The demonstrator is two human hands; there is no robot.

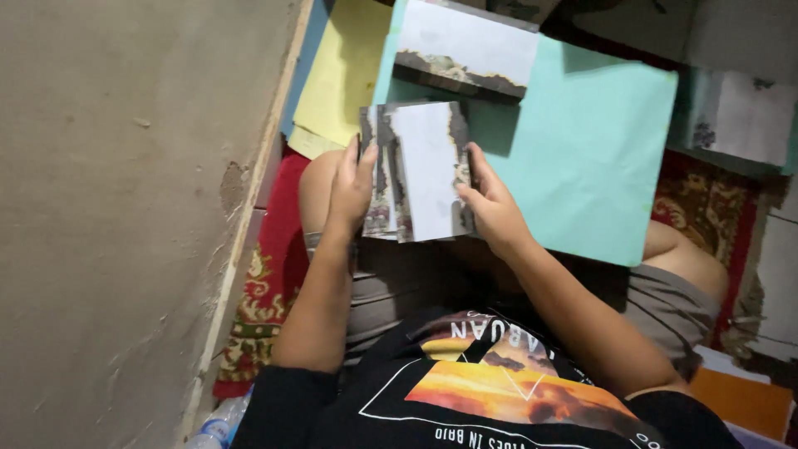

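Patterned red carpet beside a bare wall, and we sit with torn paper over our lap.

Left of the torn paper stack (420,170) runs the rough wall (108,216); our left hand (351,187) closes on the stack's left edge, our right hand (490,204) pinches its right edge, holding it upright above our knees. We judge it light, limp and easily ripped, best gripped by both side edges. Behind the stack lies a yellow sheet (341,75), and to its right a turquoise sheet (590,150) bearing another torn piece (470,46). Below left of the stack, a plastic bottle (218,426) lies by the wall.
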